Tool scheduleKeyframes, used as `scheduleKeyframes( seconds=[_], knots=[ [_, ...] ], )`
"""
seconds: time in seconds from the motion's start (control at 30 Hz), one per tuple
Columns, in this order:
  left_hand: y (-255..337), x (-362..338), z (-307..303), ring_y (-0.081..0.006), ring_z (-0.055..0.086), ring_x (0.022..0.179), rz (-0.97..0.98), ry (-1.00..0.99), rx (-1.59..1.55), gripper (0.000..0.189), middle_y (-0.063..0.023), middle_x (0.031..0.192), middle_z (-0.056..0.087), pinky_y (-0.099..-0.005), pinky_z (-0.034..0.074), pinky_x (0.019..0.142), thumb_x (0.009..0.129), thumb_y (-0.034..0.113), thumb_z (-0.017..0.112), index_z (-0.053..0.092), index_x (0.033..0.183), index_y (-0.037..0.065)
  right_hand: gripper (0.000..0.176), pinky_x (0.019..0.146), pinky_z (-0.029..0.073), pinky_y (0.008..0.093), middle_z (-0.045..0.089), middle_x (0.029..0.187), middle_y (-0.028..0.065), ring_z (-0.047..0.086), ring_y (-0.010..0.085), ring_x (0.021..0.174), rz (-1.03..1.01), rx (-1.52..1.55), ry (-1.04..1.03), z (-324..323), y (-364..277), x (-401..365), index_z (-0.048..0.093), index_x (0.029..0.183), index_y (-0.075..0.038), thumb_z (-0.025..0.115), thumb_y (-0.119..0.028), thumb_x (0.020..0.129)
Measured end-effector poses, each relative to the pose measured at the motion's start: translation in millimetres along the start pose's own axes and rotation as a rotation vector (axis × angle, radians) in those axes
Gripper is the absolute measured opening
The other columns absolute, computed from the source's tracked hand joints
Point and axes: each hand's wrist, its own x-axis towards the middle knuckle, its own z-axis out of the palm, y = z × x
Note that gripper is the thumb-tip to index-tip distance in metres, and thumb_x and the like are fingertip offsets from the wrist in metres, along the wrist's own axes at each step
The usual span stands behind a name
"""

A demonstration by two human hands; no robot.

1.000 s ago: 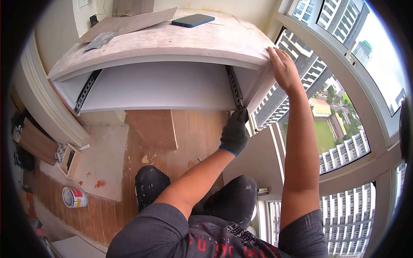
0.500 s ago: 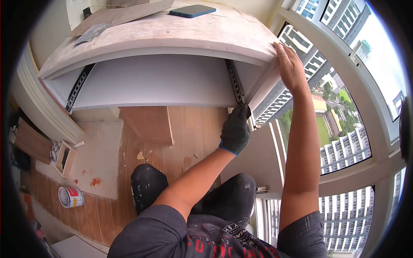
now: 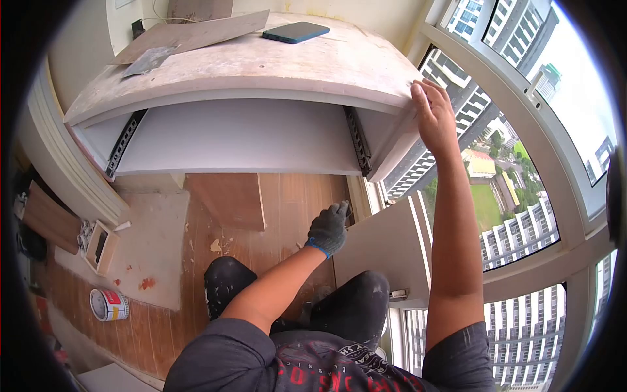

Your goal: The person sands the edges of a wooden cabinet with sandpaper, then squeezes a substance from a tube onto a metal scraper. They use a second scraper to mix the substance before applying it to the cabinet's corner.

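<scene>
My left hand [image 3: 328,228], in a dark grey glove with a blue cuff, is closed in the air below the cabinet's open front. Something thin may show at its fingertips, too small to make out. My bare right hand [image 3: 434,114] grips the right front corner of the pale wooden cabinet [image 3: 215,81]. Inside the open drawer space, one black metal drawer slide [image 3: 126,142] runs along the left wall. Another drawer slide [image 3: 358,140] is fixed to the right wall, above and to the right of my left hand.
On the cabinet top lie a phone [image 3: 296,32], a thin board [image 3: 196,36] and a grey plastic piece [image 3: 149,61]. A brown panel [image 3: 228,201] stands beneath. A pale door panel [image 3: 382,248] is beside my knee. A paint can [image 3: 109,305] stands left; windows line the right.
My left hand has come away from the front end of the right drawer slide, moving down and left. My right hand stays at the cabinet corner, its fingers slightly shifted.
</scene>
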Motion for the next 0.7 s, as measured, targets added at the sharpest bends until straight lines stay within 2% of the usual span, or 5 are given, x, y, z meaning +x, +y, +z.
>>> scheduleKeyframes(
  seconds=[0.07,0.17,0.2,0.4,0.7],
  knots=[
    [-33,-31,6,-0.0392,0.062,0.104,-0.017,0.075,0.003,0.056,-0.0168,0.122,0.059,-0.0494,0.053,0.088,0.082,0.007,0.058,0.051,0.138,0.011,0.068,0.116,0.03,0.0458,0.039,0.15,0.0281,0.034,0.0408,0.142,-0.112,-0.052,0.285,20,14,-20,0.052,0.14,-0.001,0.06,-0.051,0.095],
    [-69,-65,-11,-0.0386,0.063,0.108,-0.115,0.012,-0.001,0.051,-0.018,0.123,0.061,-0.0495,0.052,0.09,0.083,0.008,0.056,0.055,0.134,0.009,0.098,0.119,0.023,0.0507,0.021,0.157,0.0312,0.025,0.0464,0.145,-0.086,0.113,0.429,65,32,-54,0.011,0.157,0.0,0.064,-0.051,0.092],
    [-82,-75,-16,-0.0386,0.063,0.109,-0.131,-0.032,-0.025,0.049,-0.0187,0.122,0.061,-0.0495,0.052,0.091,0.084,0.009,0.057,0.057,0.134,0.009,0.094,0.119,0.024,0.0446,0.025,0.156,0.0323,0.031,0.0455,0.143,-0.043,0.11,0.487,84,34,-66,0.012,0.156,0.005,0.06,-0.047,0.095],
    [-152,-112,-23,-0.0411,0.063,0.108,-0.216,-0.045,0.016,0.045,-0.0221,0.119,0.062,-0.0493,0.051,0.093,0.087,0.012,0.056,0.059,0.132,0.006,0.092,0.116,0.03,0.0446,0.033,0.151,0.0324,0.035,0.0438,0.141,0.207,0.101,0.467,119,38,-112,0.019,0.153,0.01,0.062,-0.047,0.095],
    [-186,-89,19,-0.0438,0.064,0.103,-0.155,-0.077,-0.068,0.037,-0.0268,0.113,0.064,-0.0505,0.052,0.089,0.086,0.013,0.055,0.062,0.121,0.003,0.083,0.098,0.055,0.0418,0.047,0.141,0.0262,0.054,0.0349,0.128,0.224,-0.019,0.328,124,55,-161,0.03,0.151,0.006,0.076,-0.019,0.087]
  ],
)
